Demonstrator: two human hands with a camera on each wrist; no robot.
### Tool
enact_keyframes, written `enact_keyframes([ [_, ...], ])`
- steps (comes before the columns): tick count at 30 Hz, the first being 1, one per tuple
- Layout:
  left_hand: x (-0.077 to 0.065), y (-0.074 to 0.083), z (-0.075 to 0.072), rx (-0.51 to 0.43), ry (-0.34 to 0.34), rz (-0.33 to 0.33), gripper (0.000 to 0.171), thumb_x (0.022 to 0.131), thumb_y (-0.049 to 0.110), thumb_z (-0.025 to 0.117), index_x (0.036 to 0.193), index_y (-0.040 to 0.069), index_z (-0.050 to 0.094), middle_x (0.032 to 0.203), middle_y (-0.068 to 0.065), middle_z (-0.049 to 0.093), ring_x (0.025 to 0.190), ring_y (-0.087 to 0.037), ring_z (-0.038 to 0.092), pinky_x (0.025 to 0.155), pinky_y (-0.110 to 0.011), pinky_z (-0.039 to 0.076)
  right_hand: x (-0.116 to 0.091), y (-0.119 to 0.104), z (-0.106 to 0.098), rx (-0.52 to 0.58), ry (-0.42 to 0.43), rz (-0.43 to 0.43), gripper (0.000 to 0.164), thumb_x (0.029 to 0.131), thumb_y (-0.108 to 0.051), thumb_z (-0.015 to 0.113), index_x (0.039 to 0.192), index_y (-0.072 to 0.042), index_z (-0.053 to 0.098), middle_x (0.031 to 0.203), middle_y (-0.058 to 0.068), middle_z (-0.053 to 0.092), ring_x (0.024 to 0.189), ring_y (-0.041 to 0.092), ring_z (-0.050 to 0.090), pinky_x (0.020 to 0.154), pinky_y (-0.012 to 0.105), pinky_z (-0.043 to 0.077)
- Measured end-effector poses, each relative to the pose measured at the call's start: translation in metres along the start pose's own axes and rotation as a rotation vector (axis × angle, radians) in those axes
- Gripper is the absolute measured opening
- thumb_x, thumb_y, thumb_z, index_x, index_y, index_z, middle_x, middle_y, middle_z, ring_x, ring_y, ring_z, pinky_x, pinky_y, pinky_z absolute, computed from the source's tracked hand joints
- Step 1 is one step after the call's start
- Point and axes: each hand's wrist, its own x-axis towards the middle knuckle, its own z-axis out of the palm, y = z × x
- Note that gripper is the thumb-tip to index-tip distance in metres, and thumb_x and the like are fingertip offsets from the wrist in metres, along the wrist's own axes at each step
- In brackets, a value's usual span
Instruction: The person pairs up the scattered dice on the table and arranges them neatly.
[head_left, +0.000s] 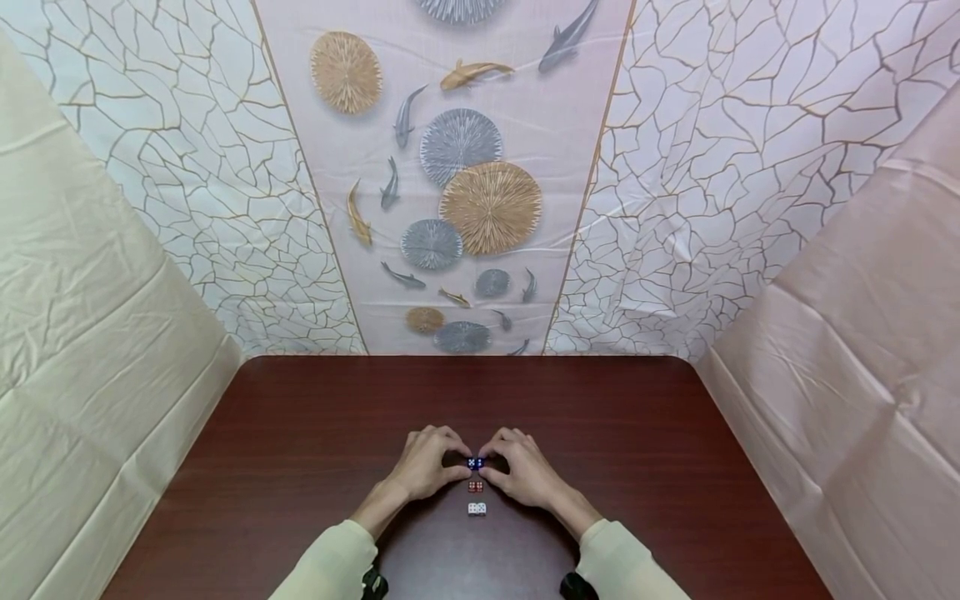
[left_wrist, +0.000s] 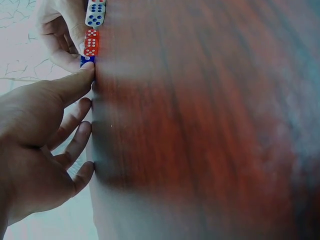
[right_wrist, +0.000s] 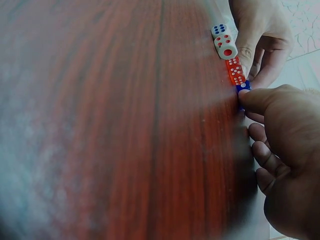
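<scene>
Two blue dice (head_left: 476, 463) with white pips sit side by side on the table. My left hand (head_left: 423, 463) pinches the left one between thumb and forefinger. From the other side, my right hand (head_left: 525, 468) holds the right one the same way. Nearer my body lies a pair of red dice (head_left: 476, 487), and nearer still a pair of white dice (head_left: 477, 509). In the left wrist view, the thumb covers much of a blue die (left_wrist: 87, 61). The right wrist view shows the other thumb against a blue die (right_wrist: 243, 87), beyond which are red dice (right_wrist: 235, 72).
The dark reddish-brown wooden table (head_left: 337, 408) has rounded far corners. Behind it hangs a patterned cloth (head_left: 480, 292) with fish and round motifs. Plain cream cloth (head_left: 112, 333) slopes along the left side, and similar cloth (head_left: 832, 333) along the right.
</scene>
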Motion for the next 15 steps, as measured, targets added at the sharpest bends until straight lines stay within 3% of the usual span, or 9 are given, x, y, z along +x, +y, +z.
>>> enact_keyframes([
  [15,0.0011,-0.0014,-0.0036,0.019,-0.030,0.006,0.028,0.094,0.031,0.094,0.118,0.018,0.088,0.121,-0.002,0.081,0.116,-0.026,0.071,0.101,-0.055,0.049,-0.0028,0.0007,-0.0039,0.020,-0.005,0.011,0.021,0.103,-0.024,0.084,0.124,-0.018,0.082,0.117,-0.004,0.072,0.115,0.018,0.063,0.106,0.048,0.049],
])
